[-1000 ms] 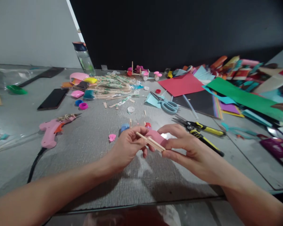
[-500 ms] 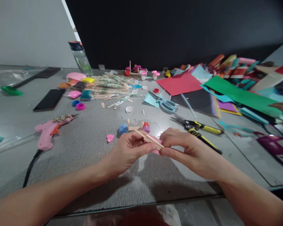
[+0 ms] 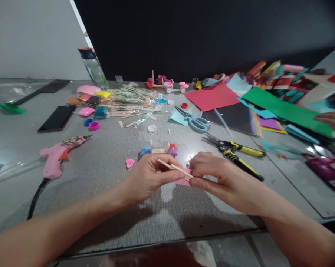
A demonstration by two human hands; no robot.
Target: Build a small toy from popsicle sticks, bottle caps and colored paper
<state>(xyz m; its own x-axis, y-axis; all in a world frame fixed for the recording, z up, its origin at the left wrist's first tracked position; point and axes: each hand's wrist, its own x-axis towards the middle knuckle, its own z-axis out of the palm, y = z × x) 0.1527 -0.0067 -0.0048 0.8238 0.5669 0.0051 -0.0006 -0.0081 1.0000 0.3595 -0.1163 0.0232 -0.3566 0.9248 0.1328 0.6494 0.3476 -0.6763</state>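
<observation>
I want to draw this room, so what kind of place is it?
It looks like a craft table, maybe in a home or classroom. You can see a pink glue gun with an orange trigger, blue-handled metal scissors and a flat sheet of red paper.

Pink sheet [image 3: 182, 182] lower behind sticks [image 3: 181, 170]

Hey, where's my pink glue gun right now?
In the head view, the pink glue gun lies on the left side of the table, nearer than the black phone and left of the left hand.
</observation>
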